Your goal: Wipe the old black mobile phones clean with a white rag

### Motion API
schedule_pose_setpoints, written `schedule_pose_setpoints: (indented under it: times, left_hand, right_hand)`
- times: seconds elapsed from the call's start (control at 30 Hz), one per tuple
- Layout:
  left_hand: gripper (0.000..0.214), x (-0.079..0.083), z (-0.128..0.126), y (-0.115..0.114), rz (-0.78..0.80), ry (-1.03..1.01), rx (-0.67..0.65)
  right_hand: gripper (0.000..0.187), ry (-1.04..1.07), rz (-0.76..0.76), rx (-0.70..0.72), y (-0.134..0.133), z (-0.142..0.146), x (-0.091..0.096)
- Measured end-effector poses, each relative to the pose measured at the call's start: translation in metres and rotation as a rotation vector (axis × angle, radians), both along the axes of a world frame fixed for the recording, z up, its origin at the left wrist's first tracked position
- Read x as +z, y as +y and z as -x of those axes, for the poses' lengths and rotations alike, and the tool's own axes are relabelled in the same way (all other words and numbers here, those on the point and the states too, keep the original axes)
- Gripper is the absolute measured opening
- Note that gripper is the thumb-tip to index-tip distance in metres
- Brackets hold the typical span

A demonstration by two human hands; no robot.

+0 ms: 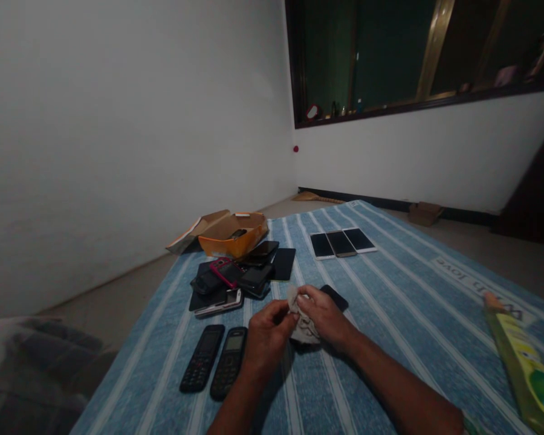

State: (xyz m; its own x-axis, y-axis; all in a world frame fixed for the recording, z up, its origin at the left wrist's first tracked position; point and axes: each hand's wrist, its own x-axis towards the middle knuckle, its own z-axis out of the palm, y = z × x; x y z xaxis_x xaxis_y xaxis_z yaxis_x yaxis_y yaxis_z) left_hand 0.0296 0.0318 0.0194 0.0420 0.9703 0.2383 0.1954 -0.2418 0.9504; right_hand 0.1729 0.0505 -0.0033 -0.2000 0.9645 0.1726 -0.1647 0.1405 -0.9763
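Between my two hands is a crumpled whitish cloth (304, 326). My left hand (269, 335) pinches its left edge with thumb and fingertips. From the other side, my right hand (326, 317) is closed on the same cloth. A dark object shows just under the cloth, mostly hidden. Beyond my right hand lies a black phone (335, 297), partly covered by that hand. Two black keypad phones, one (202, 357) at the far left and another (229, 362) beside my left forearm, lie side by side with their keys up.
A pile of phones (226, 281) lies before an open orange cardboard box (233, 244). Three smartphones (341, 243) lie in a row farther back. A yellow-green bottle (523, 362) lies at the right on the striped blue cloth cover (390, 338). A wall stands left.
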Motion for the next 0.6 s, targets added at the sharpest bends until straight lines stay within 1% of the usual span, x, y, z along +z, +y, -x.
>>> schedule_pose_setpoints:
  times: [0.1,0.2,0.27,0.3,0.37,0.5,0.6]
  left_hand:
    - [0.013,0.007,0.001,0.000,0.103,-0.091,-0.042]
    - [0.017,0.013,0.003,-0.001,0.243,-0.200,-0.093]
    - [0.021,0.014,0.004,-0.001,0.309,-0.266,-0.118]
    - [0.022,0.014,0.004,-0.001,0.328,-0.292,-0.125]
    - [0.023,0.012,0.004,-0.001,0.347,-0.329,-0.131]
    - [0.024,0.007,0.002,0.000,0.370,-0.363,-0.143]
    - [0.025,0.002,-0.001,0.002,0.363,-0.351,-0.106]
  right_hand:
    - [0.045,0.055,0.057,0.015,0.000,0.001,0.001]
    - [0.058,0.114,0.158,0.057,-0.001,0.001,0.002]
    - [0.062,0.153,0.216,0.078,-0.002,0.002,0.003]
    - [0.062,0.170,0.232,0.084,-0.002,0.002,0.004]
    - [0.054,0.194,0.230,0.076,-0.002,0.002,0.005]
    - [0.041,0.216,0.211,0.014,0.000,0.000,0.007]
    - [0.038,0.228,0.209,-0.031,0.001,-0.002,0.007]
